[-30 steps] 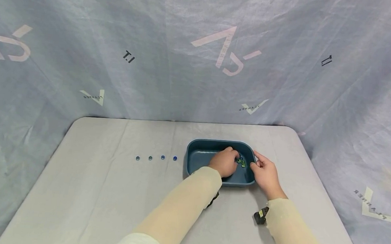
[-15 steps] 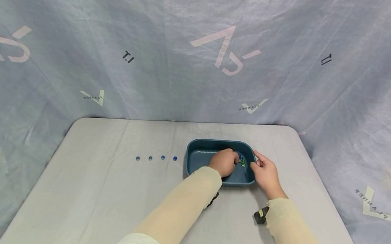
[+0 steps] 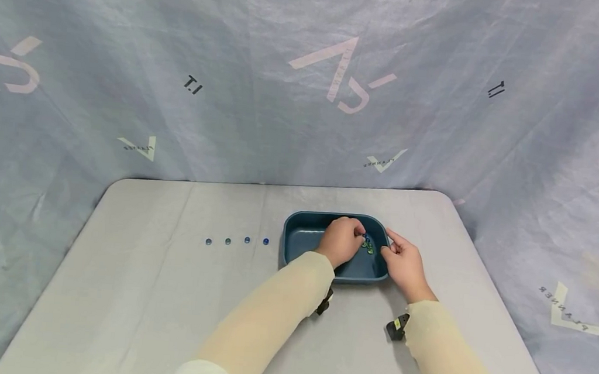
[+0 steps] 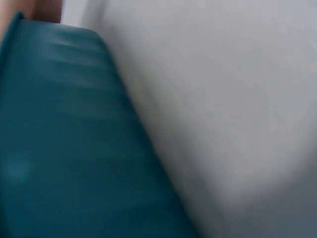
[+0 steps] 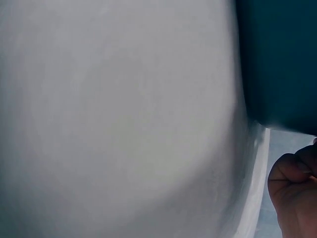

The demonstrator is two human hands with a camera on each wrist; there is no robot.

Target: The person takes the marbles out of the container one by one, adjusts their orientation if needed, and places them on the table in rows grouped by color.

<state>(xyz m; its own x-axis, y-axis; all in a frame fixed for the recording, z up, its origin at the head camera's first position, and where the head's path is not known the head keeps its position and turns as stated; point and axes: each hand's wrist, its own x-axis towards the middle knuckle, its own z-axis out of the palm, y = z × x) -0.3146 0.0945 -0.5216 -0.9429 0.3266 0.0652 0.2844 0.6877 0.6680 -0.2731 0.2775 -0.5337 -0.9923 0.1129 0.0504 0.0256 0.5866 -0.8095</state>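
In the head view, my left hand [image 3: 340, 240] is inside the dark teal tray [image 3: 310, 215], with thumb and fingertips drawn together at its right side. The fingers pinch at a small blue glass bead [image 3: 364, 237], which they partly cover. Several green glass beads [image 3: 370, 249] lie just beyond, on the tray floor. My right hand [image 3: 404, 264] grips the tray's right end, thumb over the rim and fingers outside. In the right wrist view, curled fingers of the right hand [image 5: 297, 183] show beneath the tray corner [image 5: 282, 94]. The left wrist view shows the tray's outer wall [image 4: 84, 134].
Several round glass beads stand in a spaced row left of the tray, the nearest a deep blue bead [image 3: 266, 241]. A pale cloth covers the table [image 3: 138, 292]. Grey printed curtains [image 3: 266, 78] rise behind and beside it.
My left hand first reached its fingertips down to the beads, then drew them together, and has now risen slightly and turned. My right hand has kept its grip on the tray.
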